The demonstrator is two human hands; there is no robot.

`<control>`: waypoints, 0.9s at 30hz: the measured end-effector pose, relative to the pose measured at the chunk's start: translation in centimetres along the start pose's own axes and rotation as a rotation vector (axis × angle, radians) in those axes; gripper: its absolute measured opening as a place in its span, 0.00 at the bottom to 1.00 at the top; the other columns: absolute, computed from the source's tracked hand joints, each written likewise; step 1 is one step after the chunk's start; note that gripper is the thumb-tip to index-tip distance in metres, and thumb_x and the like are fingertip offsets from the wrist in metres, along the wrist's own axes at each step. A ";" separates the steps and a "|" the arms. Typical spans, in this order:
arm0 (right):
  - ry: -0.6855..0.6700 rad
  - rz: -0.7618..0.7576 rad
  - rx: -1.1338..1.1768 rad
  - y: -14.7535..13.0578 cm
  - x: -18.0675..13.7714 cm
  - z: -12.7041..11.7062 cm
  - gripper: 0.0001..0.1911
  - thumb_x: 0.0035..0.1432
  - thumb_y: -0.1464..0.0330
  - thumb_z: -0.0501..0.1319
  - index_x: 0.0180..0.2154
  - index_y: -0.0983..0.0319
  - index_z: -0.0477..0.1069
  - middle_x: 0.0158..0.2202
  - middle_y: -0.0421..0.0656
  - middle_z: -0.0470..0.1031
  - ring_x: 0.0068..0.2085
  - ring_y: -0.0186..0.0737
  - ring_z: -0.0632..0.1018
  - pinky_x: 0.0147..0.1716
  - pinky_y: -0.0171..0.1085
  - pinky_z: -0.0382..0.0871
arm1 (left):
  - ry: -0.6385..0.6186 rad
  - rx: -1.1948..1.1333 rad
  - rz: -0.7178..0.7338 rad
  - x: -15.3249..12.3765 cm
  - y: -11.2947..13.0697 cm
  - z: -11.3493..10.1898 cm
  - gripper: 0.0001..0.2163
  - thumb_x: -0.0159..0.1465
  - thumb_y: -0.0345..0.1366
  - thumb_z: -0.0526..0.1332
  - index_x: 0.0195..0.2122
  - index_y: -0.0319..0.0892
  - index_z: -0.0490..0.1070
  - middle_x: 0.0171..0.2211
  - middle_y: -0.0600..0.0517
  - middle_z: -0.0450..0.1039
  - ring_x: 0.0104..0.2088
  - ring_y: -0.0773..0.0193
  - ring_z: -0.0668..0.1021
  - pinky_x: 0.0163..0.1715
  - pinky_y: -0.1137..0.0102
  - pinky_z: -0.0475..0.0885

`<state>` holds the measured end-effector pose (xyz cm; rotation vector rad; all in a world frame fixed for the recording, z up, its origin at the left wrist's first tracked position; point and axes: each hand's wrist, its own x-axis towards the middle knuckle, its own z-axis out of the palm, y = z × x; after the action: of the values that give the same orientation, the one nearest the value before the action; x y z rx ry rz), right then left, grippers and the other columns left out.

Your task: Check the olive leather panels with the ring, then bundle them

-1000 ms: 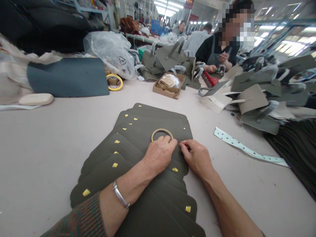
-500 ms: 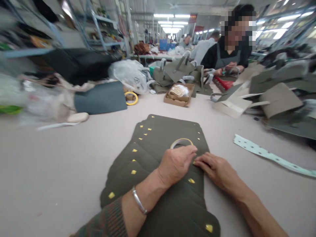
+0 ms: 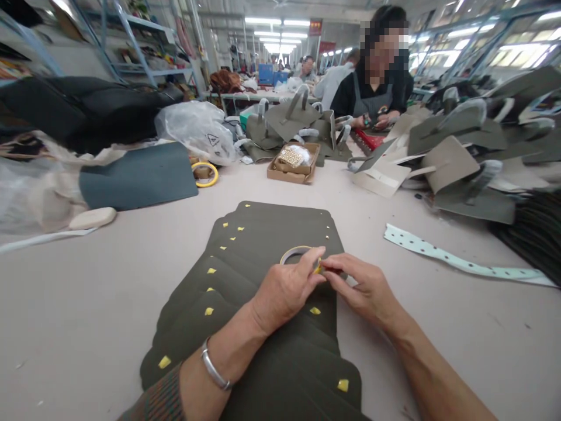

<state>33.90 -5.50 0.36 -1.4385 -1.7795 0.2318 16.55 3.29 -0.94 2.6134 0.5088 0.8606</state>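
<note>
Several dark olive leather panels (image 3: 263,234) lie fanned in an overlapping row on the table, each with small yellow tape tabs (image 3: 211,271) along its edges. A roll of yellow tape (image 3: 294,254) rests on the upper panels. My left hand (image 3: 284,289) is closed just below the roll, thumb and finger pinching a small yellow strip of tape (image 3: 318,268). My right hand (image 3: 366,289) meets it from the right, fingertips pinched on the same strip, over the right edge of a panel.
A long pale dotted strip (image 3: 456,260) lies to the right. Beyond are a cardboard box of metal fittings (image 3: 293,161), a second tape roll (image 3: 205,173), a grey-blue panel (image 3: 140,175), plastic bags and piles of olive bag parts (image 3: 460,152). A person in black (image 3: 372,93) works across the table.
My hands lifted slightly off the panel and now pinch a yellow tape strip between them; before, the fingertips were pressed on the panel by the roll. The camera view swung left, then back.
</note>
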 end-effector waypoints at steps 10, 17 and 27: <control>0.084 -0.035 -0.233 -0.2 0.0 0.4 0.08 0.59 0.71 0.55 0.30 0.60 0.72 0.27 0.42 0.76 0.28 0.34 0.75 0.30 0.33 0.68 | -0.074 0.040 -0.020 0.5 0.4 0.2 0.12 0.69 0.34 0.53 0.53 0.43 0.61 0.42 0.51 0.77 0.38 0.64 0.81 0.35 0.73 0.74; 0.149 0.068 -0.258 -0.4 0.0 0.1 0.07 0.55 0.71 0.57 0.29 0.61 0.73 0.25 0.41 0.77 0.26 0.34 0.75 0.28 0.33 0.67 | -0.067 0.047 -0.072 1.4 0.9 0.2 0.05 0.68 0.32 0.53 0.39 0.43 0.68 0.34 0.54 0.77 0.34 0.67 0.78 0.31 0.75 0.69; 0.223 0.781 0.535 -1.3 1.5 0.9 0.08 0.44 0.64 0.65 0.23 0.63 0.72 0.17 0.38 0.73 0.18 0.33 0.74 0.20 0.33 0.74 | 0.118 0.147 0.072 1.3 1.6 0.0 0.10 0.68 0.30 0.50 0.32 0.40 0.68 0.26 0.54 0.74 0.27 0.68 0.76 0.28 0.75 0.68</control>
<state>32.30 -4.30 1.27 -1.5971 -0.8116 0.8402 17.90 2.45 0.36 2.7404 0.5306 1.0422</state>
